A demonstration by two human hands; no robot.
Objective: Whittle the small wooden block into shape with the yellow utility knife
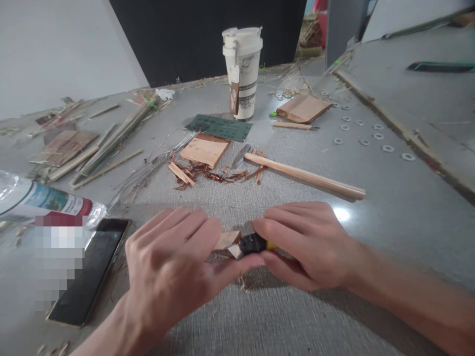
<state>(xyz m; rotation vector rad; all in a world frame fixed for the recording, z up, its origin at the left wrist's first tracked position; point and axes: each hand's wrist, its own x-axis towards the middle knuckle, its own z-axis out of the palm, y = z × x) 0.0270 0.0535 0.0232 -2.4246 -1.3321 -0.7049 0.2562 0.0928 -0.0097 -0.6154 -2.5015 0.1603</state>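
Observation:
My left hand [174, 257] is closed around a small piece of wood [229, 240]; most of the wood is hidden by the fingers. In my right hand [308, 244] is a black and yellow utility knife [252, 244], its short blade against the end of the wood. My left thumb stretches along below the knife's black front. A few thin shavings [243, 284] lie on the grey table under the hands. Beyond them are a hammer [300, 173] with a wooden handle, a flat wood block [206, 150] and reddish-brown bark shreds [213, 174].
A lidded paper cup [243, 74] stands at the back, near a green sandpaper sheet [220, 127]. Several washers [377, 136] and another wood block [304, 108] lie right. On the left are a phone [91, 272], a plastic bottle [55, 200] and wood strips [111, 138].

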